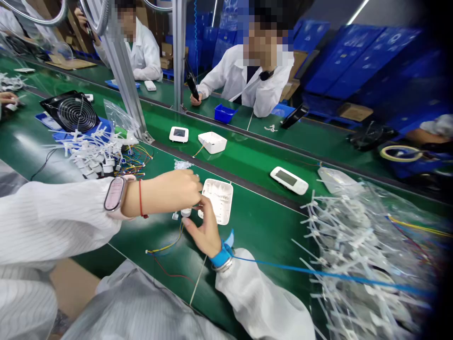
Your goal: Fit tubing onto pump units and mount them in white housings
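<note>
My left hand (pixel 180 189) comes in from the left, with a pink-banded smartwatch (pixel 115 193) and a red string on its wrist. Its fingers curl beside the left edge of an open white plastic housing (pixel 218 200), and what they hold is hidden. My right hand (pixel 203 231), with a blue wrist strap (pixel 222 255), reaches up from below. Its thumb and forefinger close around a small round white part (pixel 186 212). Yellow and red wires (pixel 166 248) run from that part across the green belt.
A heap of white parts with coloured wires (pixel 95 153) lies left, beside a black fan guard (pixel 72 111). White plastic strips (pixel 354 245) pile up right. White devices (pixel 288 180) stand on the belt. Co-workers (pixel 247 78) sit beyond an aluminium post (pixel 122 71).
</note>
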Motion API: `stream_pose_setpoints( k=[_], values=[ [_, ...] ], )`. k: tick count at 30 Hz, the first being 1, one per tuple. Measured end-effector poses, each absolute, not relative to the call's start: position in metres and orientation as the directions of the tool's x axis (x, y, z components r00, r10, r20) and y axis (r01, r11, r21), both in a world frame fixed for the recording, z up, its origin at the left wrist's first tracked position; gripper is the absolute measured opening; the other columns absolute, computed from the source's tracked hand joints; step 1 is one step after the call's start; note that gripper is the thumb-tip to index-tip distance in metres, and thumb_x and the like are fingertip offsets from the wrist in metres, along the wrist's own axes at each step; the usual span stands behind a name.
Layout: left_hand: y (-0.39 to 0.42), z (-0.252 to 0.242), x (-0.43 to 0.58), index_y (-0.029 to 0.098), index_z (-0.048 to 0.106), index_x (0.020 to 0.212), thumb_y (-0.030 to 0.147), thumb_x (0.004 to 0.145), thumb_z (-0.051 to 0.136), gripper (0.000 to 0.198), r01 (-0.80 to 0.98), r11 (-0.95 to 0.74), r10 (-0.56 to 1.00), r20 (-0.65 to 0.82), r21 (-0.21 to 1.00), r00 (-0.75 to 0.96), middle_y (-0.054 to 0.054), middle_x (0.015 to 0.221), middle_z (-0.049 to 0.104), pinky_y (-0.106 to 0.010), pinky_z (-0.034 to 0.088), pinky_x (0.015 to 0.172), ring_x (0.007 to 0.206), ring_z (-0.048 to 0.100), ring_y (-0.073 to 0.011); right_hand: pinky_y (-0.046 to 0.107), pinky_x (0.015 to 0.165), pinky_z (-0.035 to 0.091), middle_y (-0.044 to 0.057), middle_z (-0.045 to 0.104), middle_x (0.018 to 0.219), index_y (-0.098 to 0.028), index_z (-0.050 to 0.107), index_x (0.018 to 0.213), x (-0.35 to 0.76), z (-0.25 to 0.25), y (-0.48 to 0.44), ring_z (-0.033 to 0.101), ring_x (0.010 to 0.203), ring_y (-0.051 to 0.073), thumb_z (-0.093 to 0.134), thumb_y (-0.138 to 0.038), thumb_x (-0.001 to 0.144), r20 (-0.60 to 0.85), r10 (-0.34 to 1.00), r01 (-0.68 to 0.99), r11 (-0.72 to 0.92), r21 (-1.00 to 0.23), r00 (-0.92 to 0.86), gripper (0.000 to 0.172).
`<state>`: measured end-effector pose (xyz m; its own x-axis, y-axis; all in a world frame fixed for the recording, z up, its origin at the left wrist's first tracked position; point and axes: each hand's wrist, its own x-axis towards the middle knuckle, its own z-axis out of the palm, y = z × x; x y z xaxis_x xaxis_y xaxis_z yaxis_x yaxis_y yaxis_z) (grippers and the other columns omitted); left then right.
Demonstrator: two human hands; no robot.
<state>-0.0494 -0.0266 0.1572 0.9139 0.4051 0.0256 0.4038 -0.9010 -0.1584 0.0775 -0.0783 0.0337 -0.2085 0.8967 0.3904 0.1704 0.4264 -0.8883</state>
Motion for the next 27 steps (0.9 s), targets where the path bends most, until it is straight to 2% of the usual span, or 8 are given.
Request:
stream_pose_setpoints(
  k=[5,8,11,14,17,21,24,27],
  values=[
    [-0.02,0.176,-0.03,0.014,0.059,0.055,0.014,0.068,0.063,0.013,0.386,-0.897,0.412,-0.09,-0.213,0.907,-0.006,0.063,0.06,-0.029,0.031,0.06,0.064,0.052,-0.0166,0.036,0.084,0.042,0.005,0.053,0.097,-0.019,0.048,0.095,0.055,0.034,-0.075,0.05,0.093,0.019,0.055,-0.021,0.07,0.266,0.941,0.123,0.296,-0.947,-0.211,0.026],
    [-0.009,0.184,-0.028,0.015,0.061,0.057,0.021,0.069,0.062,0.013,0.505,-0.856,0.517,-0.14,-0.11,0.845,-0.002,0.051,0.056,-0.026,0.028,0.052,0.049,0.047,-0.012,0.034,0.081,0.045,0.004,0.052,0.096,-0.02,0.047,0.095,0.064,0.038,-0.067,0.051,0.089,0.017,0.048,-0.014,0.064,0.153,0.953,-0.032,0.149,-0.988,-0.26,0.031],
    [0.01,0.187,-0.036,0.015,0.063,0.058,0.026,0.073,0.06,0.019,0.53,-0.809,0.492,-0.201,0.254,0.847,0.001,0.048,0.055,-0.021,0.028,0.047,0.044,0.044,-0.0071,0.026,0.064,0.048,0.002,0.05,0.097,-0.022,0.044,0.098,0.081,0.048,-0.059,0.054,0.078,0.012,0.047,-0.015,0.062,-0.103,0.927,-0.192,-0.181,-0.965,-0.361,0.038],
    [0.027,0.185,-0.049,0.012,0.064,0.066,0.032,0.076,0.06,0.022,0.481,-0.557,0.418,-0.272,0.677,0.867,0.001,0.053,0.059,-0.017,0.034,0.047,0.047,0.05,-0.0063,0.017,0.039,0.032,-0.001,0.051,0.081,-0.021,0.045,0.098,0.103,0.062,-0.05,0.05,0.051,0.007,0.047,-0.026,0.072,-0.278,0.819,-0.133,-0.39,-0.911,-0.501,0.026],
    [0.032,0.175,-0.059,0.011,0.063,0.079,0.029,0.071,0.067,0.02,0.347,-0.267,0.436,-0.209,0.899,0.875,-0.003,0.067,0.065,-0.017,0.043,0.055,0.058,0.059,-0.0095,0.018,0.035,0.02,-0.004,0.047,0.06,-0.016,0.053,0.081,0.129,0.079,-0.04,0.036,0.037,0.004,0.044,-0.043,0.082,-0.228,0.822,0.053,-0.236,-0.97,-0.522,0.028],
    [0.024,0.142,-0.055,0.01,0.061,0.081,0.029,0.068,0.071,0.025,0.134,-0.091,0.603,-0.053,0.987,0.796,-0.005,0.072,0.066,-0.022,0.049,0.063,0.065,0.062,-0.0124,0.022,0.049,0.035,0.0,0.055,0.064,-0.015,0.064,0.073,0.17,0.096,-0.026,0.048,0.055,0.01,0.052,-0.043,0.08,0.025,0.905,0.286,0.161,-0.945,-0.424,0.032],
    [0.019,0.099,-0.043,0.01,0.06,0.081,0.036,0.072,0.066,0.028,0.029,-0.176,0.8,0.126,0.984,0.587,-0.005,0.069,0.065,-0.024,0.049,0.061,0.063,0.061,-0.013,0.023,0.053,0.039,0.004,0.058,0.081,-0.017,0.068,0.083,0.194,0.09,-0.013,0.053,0.069,0.014,0.062,-0.037,0.074,0.211,0.924,0.415,0.336,-0.846,-0.32,0.023],
    [0.022,0.055,-0.035,0.011,0.062,0.083,0.033,0.077,0.061,0.022,0.145,-0.411,0.855,0.325,0.9,0.405,-0.007,0.079,0.064,-0.027,0.048,0.069,0.073,0.06,-0.0146,0.024,0.055,0.041,0.004,0.056,0.081,-0.018,0.068,0.084,0.201,0.071,0.002,0.054,0.071,0.015,0.066,-0.028,0.071,0.258,0.906,0.562,0.412,-0.717,-0.335,0.017]
  ],
)
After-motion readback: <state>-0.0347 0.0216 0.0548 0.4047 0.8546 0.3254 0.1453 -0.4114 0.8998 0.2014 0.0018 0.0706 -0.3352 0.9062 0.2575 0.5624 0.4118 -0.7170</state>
